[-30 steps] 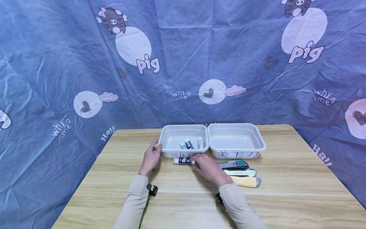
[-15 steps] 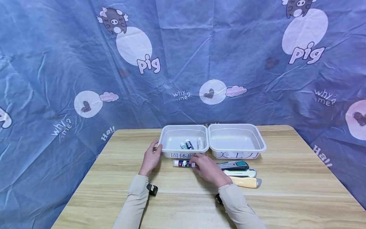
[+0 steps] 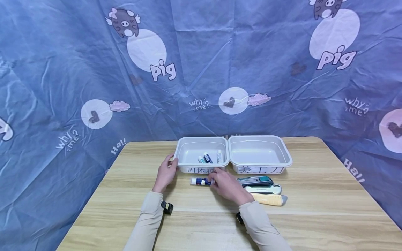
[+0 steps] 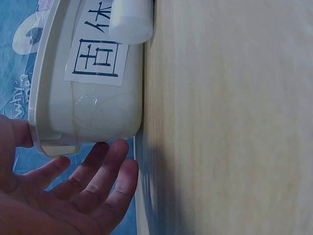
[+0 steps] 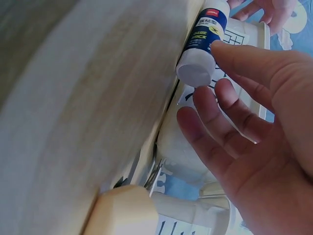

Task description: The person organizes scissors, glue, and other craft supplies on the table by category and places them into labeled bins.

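Step in hand, as judged: taking hold of a glue stick [image 3: 199, 181], which lies at table [image 3: 194, 223] level between the hands, nearer the right. The right hand [image 3: 230, 186] pinches its right end, thumb against the printed barrel, outer fingers loosely bent; the left hand [image 3: 166, 175] holds the rim of the glue tray [image 3: 185, 153] — thumb above, fingers beneath. Long axis: lateral, nearly parallel to the tray's front wall; the left end points toward the left hand. Which end is the cap cannot be told. Three further sticks [image 3: 208, 158] lie in the tray beyond the right hand; utility knives [image 3: 271, 199] lie beside its wrist. The next move probably calls for a secure pinch — then a lift clearing the rim.
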Tool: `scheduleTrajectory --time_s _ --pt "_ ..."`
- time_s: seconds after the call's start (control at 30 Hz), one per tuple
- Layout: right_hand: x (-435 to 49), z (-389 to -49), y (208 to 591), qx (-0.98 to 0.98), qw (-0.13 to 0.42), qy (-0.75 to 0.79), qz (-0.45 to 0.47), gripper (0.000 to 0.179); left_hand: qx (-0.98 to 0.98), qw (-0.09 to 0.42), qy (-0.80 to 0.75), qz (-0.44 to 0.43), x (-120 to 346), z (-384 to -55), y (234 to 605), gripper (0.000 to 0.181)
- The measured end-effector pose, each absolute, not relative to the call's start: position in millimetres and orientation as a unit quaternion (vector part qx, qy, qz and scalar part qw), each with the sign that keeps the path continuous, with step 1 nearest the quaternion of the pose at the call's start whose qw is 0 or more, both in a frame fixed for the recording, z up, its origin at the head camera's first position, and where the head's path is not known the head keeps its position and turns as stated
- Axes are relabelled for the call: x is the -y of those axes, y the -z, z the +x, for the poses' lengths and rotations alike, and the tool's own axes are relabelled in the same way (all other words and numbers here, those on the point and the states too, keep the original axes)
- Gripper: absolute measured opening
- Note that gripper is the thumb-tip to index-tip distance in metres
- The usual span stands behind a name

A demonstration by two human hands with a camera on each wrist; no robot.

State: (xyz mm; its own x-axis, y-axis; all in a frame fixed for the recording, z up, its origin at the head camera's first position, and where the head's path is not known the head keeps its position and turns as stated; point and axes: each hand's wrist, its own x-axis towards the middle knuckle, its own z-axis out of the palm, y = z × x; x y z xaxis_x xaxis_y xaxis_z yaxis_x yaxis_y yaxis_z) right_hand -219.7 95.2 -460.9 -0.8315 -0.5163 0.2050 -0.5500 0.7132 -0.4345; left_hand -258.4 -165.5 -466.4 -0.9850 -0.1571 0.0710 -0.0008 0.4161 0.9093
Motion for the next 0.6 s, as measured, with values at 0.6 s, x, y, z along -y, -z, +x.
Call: scheduleTrajectory --time_s 0.6 --pt "-94.9 -220.5 461.8 0.916 0.047 -0.242 0.317 0.028 0.838 0.069 0.539 0.045 167.4 -258.9 467.2 0.05"
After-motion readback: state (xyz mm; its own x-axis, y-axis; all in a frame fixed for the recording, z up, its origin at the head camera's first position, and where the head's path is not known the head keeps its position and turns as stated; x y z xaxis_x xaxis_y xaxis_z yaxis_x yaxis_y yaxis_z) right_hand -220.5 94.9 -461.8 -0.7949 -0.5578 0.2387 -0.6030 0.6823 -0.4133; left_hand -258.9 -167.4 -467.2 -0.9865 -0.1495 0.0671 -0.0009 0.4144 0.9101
